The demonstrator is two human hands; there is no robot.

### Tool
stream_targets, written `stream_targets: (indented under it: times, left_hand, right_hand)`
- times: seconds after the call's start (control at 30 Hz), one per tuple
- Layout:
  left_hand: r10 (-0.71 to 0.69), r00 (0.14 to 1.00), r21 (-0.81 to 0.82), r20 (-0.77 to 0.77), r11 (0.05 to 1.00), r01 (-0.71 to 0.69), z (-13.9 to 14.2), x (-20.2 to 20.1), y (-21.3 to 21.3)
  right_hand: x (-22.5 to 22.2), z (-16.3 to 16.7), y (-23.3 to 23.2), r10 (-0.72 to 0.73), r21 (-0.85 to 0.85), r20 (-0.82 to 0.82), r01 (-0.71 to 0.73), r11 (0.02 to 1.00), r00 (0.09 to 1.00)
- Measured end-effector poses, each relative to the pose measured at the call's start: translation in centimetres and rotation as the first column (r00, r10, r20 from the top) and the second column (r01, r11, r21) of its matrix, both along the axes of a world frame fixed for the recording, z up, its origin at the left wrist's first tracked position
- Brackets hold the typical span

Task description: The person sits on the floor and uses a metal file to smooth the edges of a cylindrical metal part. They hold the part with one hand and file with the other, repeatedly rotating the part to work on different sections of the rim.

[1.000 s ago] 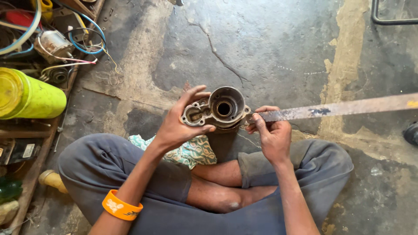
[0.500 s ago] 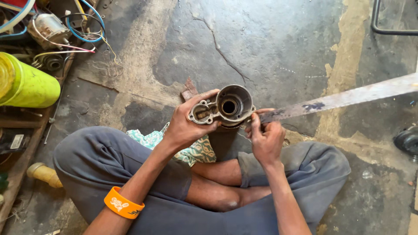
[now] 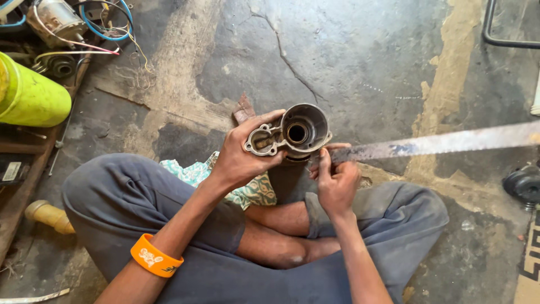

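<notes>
Grip: left hand (image 3: 239,160) is wrapped around a grey metal housing (image 3: 289,134), fingers curled over its flanged end; right hand (image 3: 336,181) is pinched closed on the near end of a long flat metal blade (image 3: 444,143).
Housing place: held in the air above the crossed legs, open round bore facing up, just beside the blade's held end.
Blade: runs from the right hand out to the right edge of the view, low over the cracked concrete floor (image 3: 360,62).
Doing it well: judging from the pose, the housing wants a firm, steady hold and the blade tip kept flat against the rim, with fingers clear of the edge.
Packages: 1 yellow-green cylindrical container (image 3: 31,95) lies on its side at the left.
Labels: 1 small pale tag (image 3: 10,170) on a dark object at the left edge; print too small to make out.
Signs: none visible.
Other: 1 orange wristband (image 3: 156,257) on the left forearm; patterned cloth (image 3: 247,191) on the lap.
</notes>
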State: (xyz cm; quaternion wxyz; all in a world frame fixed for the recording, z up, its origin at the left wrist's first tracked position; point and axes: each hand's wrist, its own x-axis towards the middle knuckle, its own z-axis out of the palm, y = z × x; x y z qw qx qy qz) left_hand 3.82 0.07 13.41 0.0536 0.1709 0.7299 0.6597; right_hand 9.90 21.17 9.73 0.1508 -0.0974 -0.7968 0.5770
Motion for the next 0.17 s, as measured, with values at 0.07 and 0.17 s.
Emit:
stream_targets:
  times: [0.07,0.17]
  left_hand:
    - [-0.012,1.0,0.0,-0.019,1.0,0.012,0.04,0.12,-0.21]
    - [-0.004,0.999,-0.031,-0.048,1.0,0.002,-0.06,0.27,-0.29]
  right_hand:
    - [-0.03,-0.27,-0.1,-0.003,-0.02,-0.003,0.003,1.0,1.0]
    - [-0.28,-0.47,0.07,-0.05,-0.023,0.021,0.051,0.998,0.999]
